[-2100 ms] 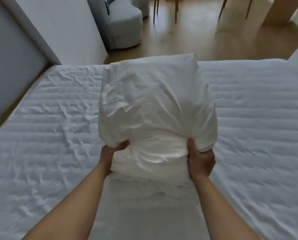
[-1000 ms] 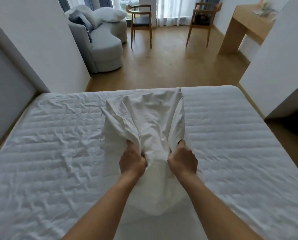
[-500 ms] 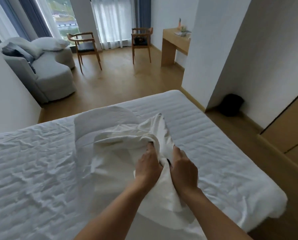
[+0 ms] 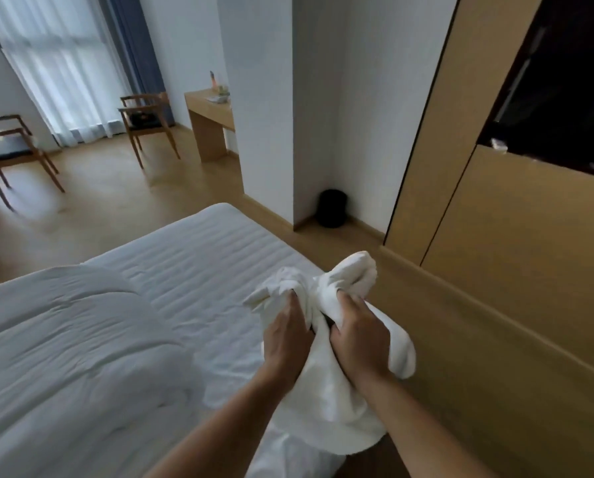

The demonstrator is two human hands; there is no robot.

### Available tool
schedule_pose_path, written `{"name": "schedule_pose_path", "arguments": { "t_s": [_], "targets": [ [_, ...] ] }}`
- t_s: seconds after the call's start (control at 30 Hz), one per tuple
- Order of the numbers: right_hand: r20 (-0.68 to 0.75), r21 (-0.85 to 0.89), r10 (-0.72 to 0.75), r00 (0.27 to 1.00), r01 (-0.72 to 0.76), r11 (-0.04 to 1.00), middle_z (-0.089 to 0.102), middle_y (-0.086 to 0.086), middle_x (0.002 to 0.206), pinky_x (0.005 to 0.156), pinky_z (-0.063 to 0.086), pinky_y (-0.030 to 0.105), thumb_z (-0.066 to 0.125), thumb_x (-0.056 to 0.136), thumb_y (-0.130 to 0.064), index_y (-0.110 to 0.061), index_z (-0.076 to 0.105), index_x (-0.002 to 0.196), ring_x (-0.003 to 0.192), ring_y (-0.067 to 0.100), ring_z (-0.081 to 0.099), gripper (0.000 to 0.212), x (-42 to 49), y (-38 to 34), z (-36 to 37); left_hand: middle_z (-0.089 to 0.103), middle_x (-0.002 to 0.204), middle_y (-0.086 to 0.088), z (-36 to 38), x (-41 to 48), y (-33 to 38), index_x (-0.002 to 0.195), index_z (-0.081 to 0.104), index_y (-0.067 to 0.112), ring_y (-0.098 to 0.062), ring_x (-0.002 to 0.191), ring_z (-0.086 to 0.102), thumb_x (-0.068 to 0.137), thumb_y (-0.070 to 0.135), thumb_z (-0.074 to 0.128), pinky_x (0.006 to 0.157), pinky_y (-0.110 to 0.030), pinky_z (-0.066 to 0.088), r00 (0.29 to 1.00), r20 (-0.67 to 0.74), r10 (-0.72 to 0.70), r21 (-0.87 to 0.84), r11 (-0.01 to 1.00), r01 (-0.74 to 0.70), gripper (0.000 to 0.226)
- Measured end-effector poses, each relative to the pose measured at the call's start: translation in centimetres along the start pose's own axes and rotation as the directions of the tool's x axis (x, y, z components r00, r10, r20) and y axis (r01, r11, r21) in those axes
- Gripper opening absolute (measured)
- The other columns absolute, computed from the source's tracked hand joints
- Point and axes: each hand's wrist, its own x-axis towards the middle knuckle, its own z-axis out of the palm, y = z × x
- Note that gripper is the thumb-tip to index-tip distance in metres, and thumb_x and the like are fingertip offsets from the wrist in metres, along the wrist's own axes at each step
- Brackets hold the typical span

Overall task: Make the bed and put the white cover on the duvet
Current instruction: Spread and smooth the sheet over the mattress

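Cloth fills both your fists: your left hand point(image 4: 285, 343) and your right hand point(image 4: 357, 343) are each curled tight round a gathered clump of the white fabric duvet cover point(image 4: 333, 408). Your knuckles almost touch, and the rest of the cover hangs in a loose bag below your wrists. You hold it over the right edge of the white ribbed-topped bed point(image 4: 202, 257), short of the far right corner and clear of the surface. The thick white quilted duvet point(image 4: 64, 357) lies heaped across the left side of the bed, well apart from the cover and bare of it.

I judge you're at the sorting stage, hunting for the cover's corners or its opening before it meets the duvet. Next you'll need to shake the bundle loose, work along a seam to two corners, and spread it on the free strip by the right edge. Watch that the hanging tail doesn't drag on the floor.
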Motion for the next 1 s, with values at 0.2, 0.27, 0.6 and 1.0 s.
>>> {"name": "schedule_pose_path", "arguments": {
  "t_s": [0.2,0.27,0.6,1.0],
  "targets": [
    [-0.095,-0.078,0.011,0.995,-0.019,0.997,0.065,-0.001,0.087,0.05,0.035,0.027,0.051,0.084,-0.03,-0.018,0.066,0.113,0.062,0.028,0.062,0.035,3.3,12.9,-7.7,0.058,0.113,0.002,9.8,0.0,12.3,0.133,0.037,0.02,-0.015,0.089,0.051,0.087,0.057,0.031,0.078,-0.032,0.039,0.995,0.095,-0.015,-0.202,0.979,0.034,0.059],
    [-0.126,-0.109,-0.002,0.992,-0.012,0.994,0.065,-0.001,0.086,0.05,0.035,0.027,0.047,0.081,-0.033,-0.017,0.067,0.113,0.061,0.029,0.062,0.041,4.3,16.2,-9.4,0.06,0.124,-0.005,12.5,0.3,15.3,0.139,0.037,0.019,-0.021,0.095,0.056,0.088,0.057,0.03,0.081,-0.033,0.039,0.994,0.105,0.007,-0.208,0.978,0.016,0.064],
    [-0.097,-0.118,0.136,0.986,-0.147,0.982,0.063,-0.002,0.084,0.05,0.049,0.033,0.074,0.075,-0.015,-0.018,0.064,0.11,0.067,0.025,0.063,0.037,11.1,30.2,-10.1,0.052,0.091,0.008,25.6,9.8,22.3,0.101,0.037,0.025,-0.011,0.076,0.049,0.095,0.036,0.06,0.065,-0.026,0.034,0.97,0.136,0.204,-0.015,0.979,-0.204,0.026],
    [-0.019,-0.127,0.043,0.999,-0.045,0.991,0.063,-0.005,0.085,0.048,0.043,0.031,0.066,0.079,-0.02,-0.021,0.063,0.106,0.066,0.024,0.063,0.027,34.2,42.7,-4.1,0.061,0.082,0.003,36.2,32.2,29.0,0.089,0.029,0.032,-0.018,0.071,0.061,0.081,0.04,0.039,0.065,-0.043,0.054,0.984,0.089,0.153,-0.068,0.987,-0.147,0.015]
  ]
}}
